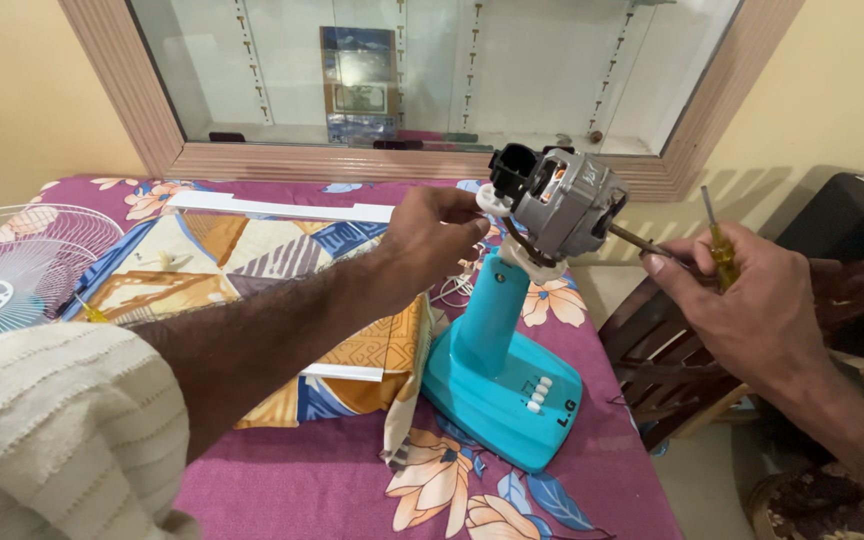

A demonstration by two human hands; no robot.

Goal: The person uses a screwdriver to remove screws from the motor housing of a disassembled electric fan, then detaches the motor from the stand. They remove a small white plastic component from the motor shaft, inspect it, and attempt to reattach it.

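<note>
A turquoise table-fan stand (500,375) rests on the flowered cloth, its bare grey motor (564,205) tilted on top of the neck. My left hand (430,245) reaches in from the left and grips the white part at the rear of the motor. My right hand (742,300) is at the right of the motor; its fingertips pinch the motor shaft (632,238). A yellow-handled screwdriver (720,248) is tucked upright in the same hand.
A white fan guard (14,262) lies at the table's left edge. A patterned folded cloth (282,275) and white plastic strips (282,209) cover the middle. A glass-fronted wall cabinet (432,70) is behind. Dark wooden chairs (672,370) stand right of the table.
</note>
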